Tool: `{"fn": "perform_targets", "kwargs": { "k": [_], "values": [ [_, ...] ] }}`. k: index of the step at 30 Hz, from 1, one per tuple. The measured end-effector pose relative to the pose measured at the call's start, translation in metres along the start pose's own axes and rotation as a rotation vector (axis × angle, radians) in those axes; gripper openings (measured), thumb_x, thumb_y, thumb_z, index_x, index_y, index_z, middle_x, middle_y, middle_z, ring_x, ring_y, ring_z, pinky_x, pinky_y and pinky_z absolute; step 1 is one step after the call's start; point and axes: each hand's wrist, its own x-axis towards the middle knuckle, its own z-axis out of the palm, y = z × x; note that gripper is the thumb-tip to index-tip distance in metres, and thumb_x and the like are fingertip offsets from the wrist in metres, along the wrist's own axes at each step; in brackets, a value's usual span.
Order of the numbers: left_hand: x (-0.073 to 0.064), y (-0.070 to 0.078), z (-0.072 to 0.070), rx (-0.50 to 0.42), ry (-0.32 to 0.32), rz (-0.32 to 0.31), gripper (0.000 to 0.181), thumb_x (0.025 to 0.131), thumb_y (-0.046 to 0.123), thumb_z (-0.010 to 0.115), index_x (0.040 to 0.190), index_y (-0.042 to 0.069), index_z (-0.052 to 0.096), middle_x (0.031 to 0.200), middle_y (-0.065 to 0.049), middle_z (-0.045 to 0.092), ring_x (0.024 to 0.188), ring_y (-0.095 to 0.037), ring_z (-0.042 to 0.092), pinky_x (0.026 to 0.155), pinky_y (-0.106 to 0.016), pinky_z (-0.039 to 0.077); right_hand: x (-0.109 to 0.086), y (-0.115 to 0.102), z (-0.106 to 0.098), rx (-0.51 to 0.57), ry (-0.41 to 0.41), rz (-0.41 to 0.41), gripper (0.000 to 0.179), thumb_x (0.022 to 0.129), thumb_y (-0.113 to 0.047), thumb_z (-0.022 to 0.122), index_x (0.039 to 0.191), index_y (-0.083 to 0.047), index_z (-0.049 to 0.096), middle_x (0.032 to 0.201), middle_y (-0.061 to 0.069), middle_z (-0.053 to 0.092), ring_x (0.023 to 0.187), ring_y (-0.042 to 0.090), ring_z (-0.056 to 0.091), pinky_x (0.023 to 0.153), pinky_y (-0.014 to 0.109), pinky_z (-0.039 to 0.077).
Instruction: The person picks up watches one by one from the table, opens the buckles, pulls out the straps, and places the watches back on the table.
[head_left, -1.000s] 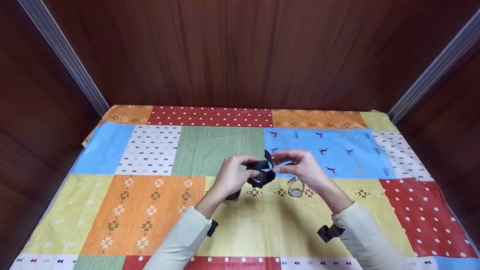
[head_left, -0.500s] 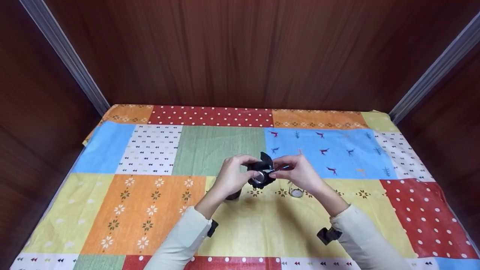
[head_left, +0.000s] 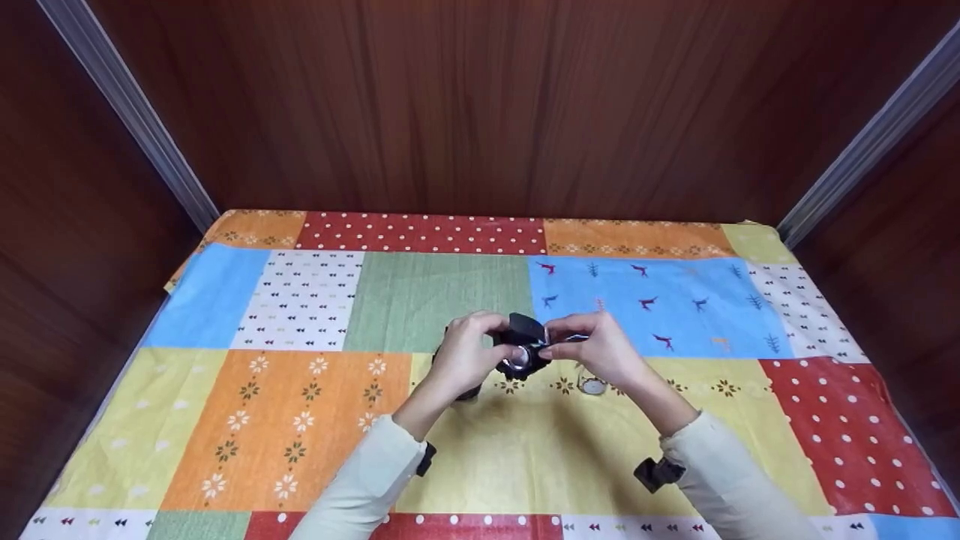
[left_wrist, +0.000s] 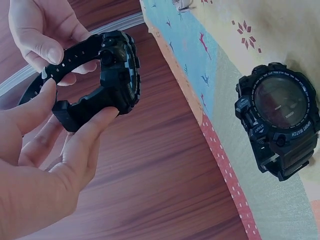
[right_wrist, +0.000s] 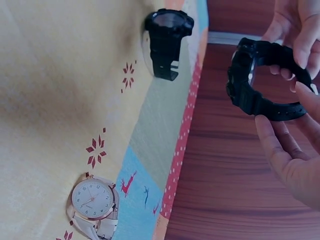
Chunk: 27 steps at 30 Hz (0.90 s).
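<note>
Between both hands, raised above the table, is a black sport watch [head_left: 519, 358] whose strap curves round into a loop. My left hand [head_left: 466, 346] grips it at the case and strap, fingers under the band in the left wrist view. From the other side my right hand [head_left: 604, 349] pinches the strap [left_wrist: 75, 60], thumb and fingertips near its row of holes. A second black sport watch [left_wrist: 281, 107] rests on the cloth, mostly hidden behind my left hand in the head view. A pale-strapped watch with a white dial [right_wrist: 92, 199] lies below my right hand.
A patchwork-print tablecloth [head_left: 480, 450] covers the table. Brown wood-grain panels [head_left: 480, 105] rise at the back and both sides, with grey metal strips [head_left: 135, 120] at the corners.
My right hand has shifted left and slightly down toward the watch. The strap's upright flap has tipped left and lower over the case. My left hand has barely moved.
</note>
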Motion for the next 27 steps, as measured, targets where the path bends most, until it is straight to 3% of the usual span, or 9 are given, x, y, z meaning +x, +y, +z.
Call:
{"fn": "perform_targets", "kwargs": {
  "k": [6,12,20,27],
  "values": [
    [-0.0005,-0.0002,-0.0010,-0.031,0.004,0.009,0.011,0.073,0.008,0.074,0.082,0.005,0.068,0.084,-0.004,0.066,0.081,-0.019,0.058,0.075,-0.033,0.044,-0.0009,-0.0021,0.0000,0.014,0.019,0.057,0.027,0.073,-0.003,0.073,0.100,0.003,0.069,0.091,0.014,0.068,0.087,0.025,0.061,0.073,0.029,0.049],
    [-0.0010,-0.0007,-0.0015,-0.073,0.005,0.023,0.015,0.072,0.007,0.074,0.086,0.005,0.070,0.084,-0.004,0.067,0.083,-0.019,0.060,0.077,-0.037,0.045,-0.0019,0.0005,-0.0009,0.016,0.009,0.038,0.027,0.074,-0.010,0.075,0.099,-0.002,0.070,0.088,0.009,0.069,0.085,0.017,0.061,0.074,0.029,0.047],
    [-0.0024,-0.0006,-0.0023,-0.056,-0.008,0.024,0.015,0.075,0.009,0.072,0.090,0.007,0.072,0.085,-0.003,0.065,0.084,-0.019,0.060,0.077,-0.035,0.044,-0.0024,0.0014,-0.0018,-0.003,0.020,0.047,0.027,0.073,-0.013,0.076,0.098,-0.005,0.071,0.089,0.008,0.069,0.079,0.015,0.060,0.059,0.028,0.046],
    [-0.0025,-0.0030,-0.0041,-0.048,-0.012,0.044,0.010,0.074,0.007,0.073,0.083,0.005,0.072,0.078,-0.003,0.062,0.077,-0.021,0.057,0.074,-0.037,0.044,-0.0022,0.0011,-0.0008,0.018,0.017,0.064,0.027,0.073,-0.014,0.076,0.098,-0.005,0.071,0.090,0.008,0.069,0.080,0.017,0.061,0.059,0.026,0.046]
  ]
}}
